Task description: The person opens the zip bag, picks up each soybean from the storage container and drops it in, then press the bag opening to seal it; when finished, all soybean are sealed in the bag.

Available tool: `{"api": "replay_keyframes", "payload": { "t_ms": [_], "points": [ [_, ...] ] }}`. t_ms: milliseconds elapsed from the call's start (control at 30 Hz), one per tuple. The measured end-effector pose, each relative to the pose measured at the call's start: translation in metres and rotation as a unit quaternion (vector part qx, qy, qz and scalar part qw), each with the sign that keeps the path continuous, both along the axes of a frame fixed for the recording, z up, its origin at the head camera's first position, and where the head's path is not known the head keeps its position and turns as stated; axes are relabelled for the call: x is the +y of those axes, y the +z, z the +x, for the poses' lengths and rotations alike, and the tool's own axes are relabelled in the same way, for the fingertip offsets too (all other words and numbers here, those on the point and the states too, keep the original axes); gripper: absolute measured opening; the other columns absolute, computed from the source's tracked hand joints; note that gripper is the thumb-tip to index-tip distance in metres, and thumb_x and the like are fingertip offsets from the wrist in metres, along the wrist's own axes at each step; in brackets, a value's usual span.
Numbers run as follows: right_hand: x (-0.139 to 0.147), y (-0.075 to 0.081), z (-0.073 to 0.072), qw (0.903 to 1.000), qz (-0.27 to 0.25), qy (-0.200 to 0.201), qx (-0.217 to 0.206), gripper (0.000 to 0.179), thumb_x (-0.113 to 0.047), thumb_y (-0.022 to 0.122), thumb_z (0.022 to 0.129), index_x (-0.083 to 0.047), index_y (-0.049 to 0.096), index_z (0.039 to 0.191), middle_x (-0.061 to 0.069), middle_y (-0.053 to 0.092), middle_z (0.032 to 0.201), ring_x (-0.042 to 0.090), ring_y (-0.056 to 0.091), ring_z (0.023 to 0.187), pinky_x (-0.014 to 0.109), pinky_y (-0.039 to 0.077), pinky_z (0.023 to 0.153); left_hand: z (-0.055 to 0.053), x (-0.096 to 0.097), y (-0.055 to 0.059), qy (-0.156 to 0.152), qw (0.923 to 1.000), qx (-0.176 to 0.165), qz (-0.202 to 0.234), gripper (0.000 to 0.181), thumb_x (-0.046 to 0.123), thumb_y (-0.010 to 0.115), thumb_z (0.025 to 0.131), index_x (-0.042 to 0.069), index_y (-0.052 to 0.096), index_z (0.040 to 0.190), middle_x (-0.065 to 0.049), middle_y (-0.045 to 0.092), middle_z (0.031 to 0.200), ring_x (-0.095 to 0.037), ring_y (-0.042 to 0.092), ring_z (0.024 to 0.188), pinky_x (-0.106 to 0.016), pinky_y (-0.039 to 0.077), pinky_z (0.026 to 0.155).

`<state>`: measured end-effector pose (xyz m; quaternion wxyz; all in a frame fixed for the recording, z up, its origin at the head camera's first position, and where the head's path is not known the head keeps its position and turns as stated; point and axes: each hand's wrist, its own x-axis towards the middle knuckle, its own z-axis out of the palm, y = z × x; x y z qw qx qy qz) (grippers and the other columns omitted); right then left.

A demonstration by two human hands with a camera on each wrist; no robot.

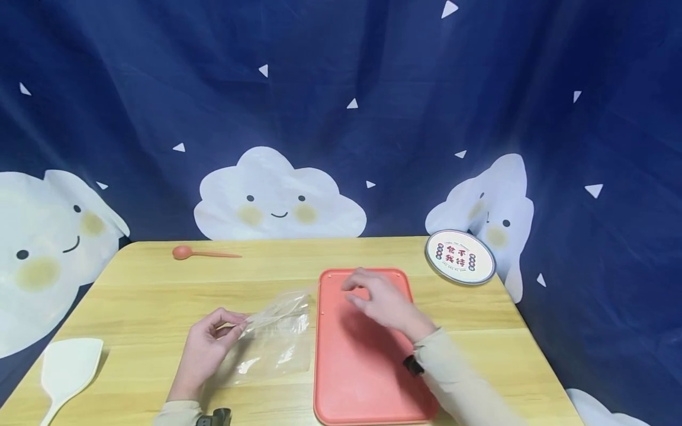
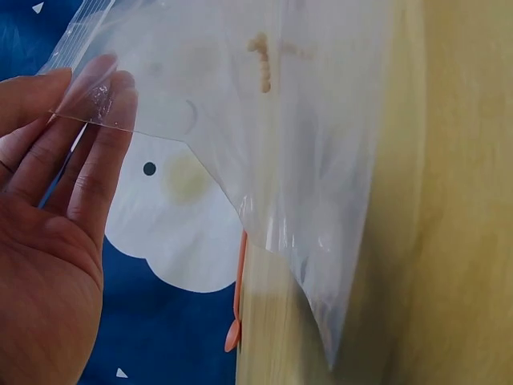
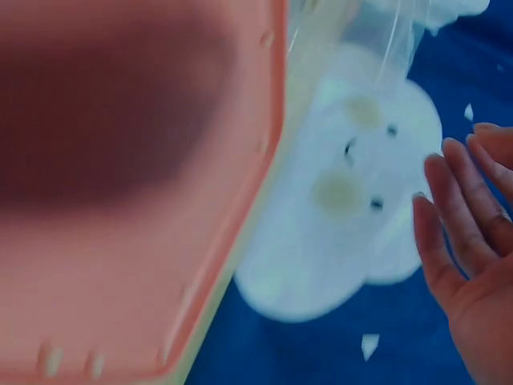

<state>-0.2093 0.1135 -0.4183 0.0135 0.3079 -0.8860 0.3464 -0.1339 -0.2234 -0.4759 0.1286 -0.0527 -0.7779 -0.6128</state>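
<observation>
A clear plastic zip bag (image 1: 285, 349) hangs from my left hand (image 1: 210, 343), which pinches its top corner between thumb and fingers. The left wrist view shows the ridged zip strip (image 2: 74, 36) close to the fingertips, and a small tan beaded shape (image 2: 263, 64) within the bag's outline. My right hand (image 1: 383, 302) hovers over the far half of a red rectangular tray (image 1: 346, 373), fingers loosely bent and holding nothing. In the right wrist view the fingers (image 3: 469, 208) stand apart from the tray's rim and the bag.
An orange-red spoon (image 1: 182, 252) lies at the back left of the wooden table (image 1: 133, 319). A cream spatula (image 1: 71, 364) rests at the front left. An oval plate with printed characters (image 1: 460, 257) sits at the back right corner. Behind hangs a dark blue cloud-print curtain (image 1: 319, 89).
</observation>
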Motion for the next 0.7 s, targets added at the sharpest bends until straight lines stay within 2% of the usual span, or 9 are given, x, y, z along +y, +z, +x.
{"api": "replay_keyframes", "payload": {
  "t_ms": [67,167,233,367,500,700],
  "points": [
    [0.019,-0.001,-0.001,0.9997,0.015,-0.014,0.014,0.013,-0.011,0.072,0.090,-0.012,0.070,0.103,-0.005,0.068,0.103,0.020,0.060,0.111,0.039,0.044,0.104,0.000,0.000,0.000,0.000,1.0000,0.002,-0.001,0.012,-0.013,0.071,0.082,-0.003,0.065,0.083,-0.022,0.069,0.099,-0.013,0.069,0.090,-0.025,0.058,0.077],
    [0.045,-0.005,-0.001,0.9984,0.038,-0.023,0.034,0.012,-0.007,0.073,0.088,-0.009,0.070,0.099,-0.003,0.067,0.097,0.018,0.064,0.095,0.038,0.052,0.091,-0.001,-0.001,0.000,-0.001,1.0000,0.004,-0.002,0.012,-0.012,0.071,0.082,-0.002,0.065,0.083,-0.022,0.069,0.098,-0.014,0.069,0.090,-0.025,0.058,0.077],
    [0.060,-0.009,0.001,0.9967,0.065,-0.029,0.039,0.011,-0.007,0.073,0.087,-0.008,0.070,0.098,-0.001,0.067,0.094,0.018,0.064,0.091,0.038,0.055,0.083,0.000,-0.001,0.000,-0.001,1.0000,0.005,-0.001,0.012,-0.012,0.071,0.082,-0.003,0.065,0.083,-0.022,0.069,0.098,-0.014,0.069,0.090,-0.025,0.058,0.077],
    [0.083,-0.022,0.007,0.9922,0.118,-0.026,0.029,0.012,-0.004,0.074,0.085,-0.006,0.069,0.096,0.001,0.067,0.091,0.020,0.065,0.085,0.039,0.056,0.078,0.000,-0.001,0.000,0.000,1.0000,0.006,0.001,0.012,-0.013,0.071,0.082,-0.003,0.065,0.084,-0.023,0.069,0.098,-0.014,0.069,0.089,-0.025,0.058,0.077],
    [0.098,-0.034,0.012,0.9849,0.171,-0.004,0.026,0.013,-0.002,0.075,0.083,-0.008,0.068,0.092,-0.001,0.062,0.090,0.017,0.061,0.083,0.037,0.056,0.075,0.001,-0.001,0.000,-0.003,1.0000,0.005,0.000,0.012,-0.014,0.071,0.082,-0.003,0.065,0.084,-0.023,0.069,0.099,-0.013,0.069,0.088,-0.025,0.058,0.077],
    [0.104,-0.046,0.014,0.9759,0.200,0.013,0.085,0.013,0.000,0.075,0.081,-0.009,0.067,0.086,0.000,0.056,0.084,0.017,0.055,0.077,0.036,0.055,0.069,0.000,-0.001,0.002,-0.005,1.0000,0.003,0.003,0.013,-0.015,0.071,0.081,-0.004,0.065,0.084,-0.023,0.069,0.099,-0.016,0.070,0.089,-0.026,0.058,0.078]
  ]
}}
